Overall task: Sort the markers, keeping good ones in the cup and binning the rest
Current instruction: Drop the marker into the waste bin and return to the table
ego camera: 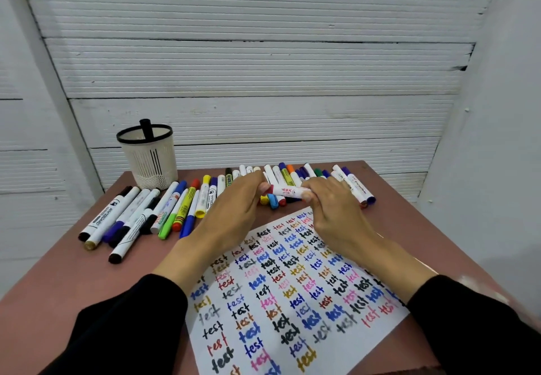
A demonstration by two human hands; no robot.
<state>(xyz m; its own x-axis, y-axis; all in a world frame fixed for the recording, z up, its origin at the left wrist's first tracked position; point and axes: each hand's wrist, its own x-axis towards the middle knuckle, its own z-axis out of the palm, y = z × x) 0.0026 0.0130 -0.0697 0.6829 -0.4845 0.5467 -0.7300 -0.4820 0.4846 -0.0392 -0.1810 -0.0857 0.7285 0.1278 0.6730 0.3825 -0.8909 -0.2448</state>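
At far left on the brown table (58, 287), a white mesh cup (150, 158) with a black rim holds one black marker (146, 129). The left hand (234, 208) and right hand (333, 211) each pinch one end of a white, round-barrelled pen (288, 191), level above the far marker row (181, 205). Smooth paper (292, 301) covered in coloured "test" scrawls lies near.

Two bare hands, left grip (234, 208), right grip (336, 213); long black sleeves (131, 316) to wrists.
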